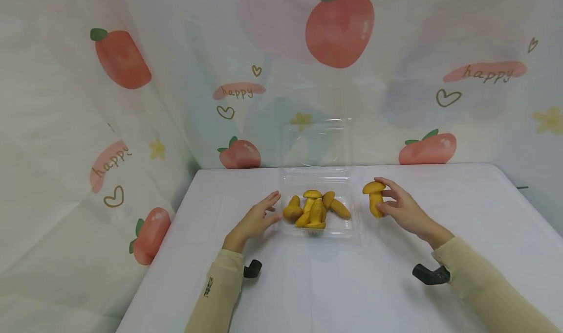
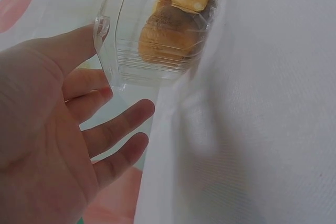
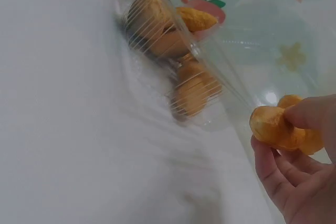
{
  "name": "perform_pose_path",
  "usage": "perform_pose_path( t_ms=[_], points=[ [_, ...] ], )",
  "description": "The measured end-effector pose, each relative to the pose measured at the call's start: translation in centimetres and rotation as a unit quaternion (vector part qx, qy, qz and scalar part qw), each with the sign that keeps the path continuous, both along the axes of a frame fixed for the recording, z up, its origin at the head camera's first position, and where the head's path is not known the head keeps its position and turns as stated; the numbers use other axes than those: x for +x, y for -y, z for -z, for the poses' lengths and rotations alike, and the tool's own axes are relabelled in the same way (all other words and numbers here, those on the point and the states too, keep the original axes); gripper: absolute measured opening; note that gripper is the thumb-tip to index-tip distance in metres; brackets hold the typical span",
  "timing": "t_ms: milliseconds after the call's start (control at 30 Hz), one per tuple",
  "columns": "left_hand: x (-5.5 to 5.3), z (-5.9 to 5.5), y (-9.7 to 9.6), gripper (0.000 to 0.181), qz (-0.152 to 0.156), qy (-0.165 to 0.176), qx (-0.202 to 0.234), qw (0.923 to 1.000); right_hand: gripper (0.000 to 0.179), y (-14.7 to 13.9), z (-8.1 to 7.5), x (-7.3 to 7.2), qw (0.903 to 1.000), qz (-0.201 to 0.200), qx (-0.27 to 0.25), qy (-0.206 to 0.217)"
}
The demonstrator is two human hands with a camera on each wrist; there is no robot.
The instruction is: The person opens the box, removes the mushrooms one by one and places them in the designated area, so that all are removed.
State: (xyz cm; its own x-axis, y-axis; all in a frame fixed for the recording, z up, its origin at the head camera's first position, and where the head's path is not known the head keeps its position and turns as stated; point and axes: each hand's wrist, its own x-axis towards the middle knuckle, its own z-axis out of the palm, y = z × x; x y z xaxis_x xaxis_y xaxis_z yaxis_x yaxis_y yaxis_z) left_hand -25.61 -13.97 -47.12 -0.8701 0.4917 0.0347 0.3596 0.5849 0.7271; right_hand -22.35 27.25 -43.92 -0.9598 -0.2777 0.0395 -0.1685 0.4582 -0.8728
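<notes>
A clear plastic box (image 1: pixel 338 231) sits on the table with its hinged lid (image 1: pixel 316 144) raised at the back. Several yellow mushrooms (image 1: pixel 315 213) lie inside it. At the box's left side is my left hand (image 1: pixel 256 220), its thumb at the rim in the left wrist view and the other fingers spread, fairly straight. To the right of the box, my right hand (image 1: pixel 402 210) holds up a yellow mushroom (image 1: pixel 374 188), cap on top. In the right wrist view, thumb and fingers pinch this mushroom (image 3: pixel 270 125) by its stem.
White cloth covers the table (image 1: pixel 308 284). Behind and to the left hang fabric walls (image 1: pixel 378 113) printed with fruit and hearts. A dark curved piece (image 1: pixel 252 269) shows at the left wrist and a similar one (image 1: pixel 431 275) at the right.
</notes>
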Motion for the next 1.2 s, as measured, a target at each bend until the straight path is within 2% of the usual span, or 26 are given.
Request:
perform_pose_path(
  t_ms=[300, 533, 800, 967, 1200],
  points=[
    [0.0, -0.1, -0.1, 0.067, -0.003, -0.006, -0.009, 0.9999, 0.072, -1.0, 2.1, 0.2, 0.9991, 0.013, 0.035, 0.022],
    [-0.1, 0.1, -0.1, 0.067, -0.006, -0.005, -0.009, 0.9999, 0.074, -1.2, 3.6, 0.2, 0.9978, 0.009, 0.036, 0.055],
    [0.1, -0.2, -0.1, 0.067, -0.005, -0.007, -0.013, 0.9999, 0.074, -1.2, 4.2, 0.4, 0.9972, 0.007, 0.050, 0.055],
    [0.3, -0.4, -0.2, 0.066, 0.001, -0.020, -0.019, 0.9996, 0.073, -1.3, 4.7, 0.3, 0.9982, -0.003, 0.042, 0.044],
    [0.3, -0.5, -0.1, 0.067, -0.004, 0.006, -0.012, 0.9999, 0.073, -1.2, 4.8, 0.5, 0.9982, -0.011, 0.042, 0.041]
  ],
)
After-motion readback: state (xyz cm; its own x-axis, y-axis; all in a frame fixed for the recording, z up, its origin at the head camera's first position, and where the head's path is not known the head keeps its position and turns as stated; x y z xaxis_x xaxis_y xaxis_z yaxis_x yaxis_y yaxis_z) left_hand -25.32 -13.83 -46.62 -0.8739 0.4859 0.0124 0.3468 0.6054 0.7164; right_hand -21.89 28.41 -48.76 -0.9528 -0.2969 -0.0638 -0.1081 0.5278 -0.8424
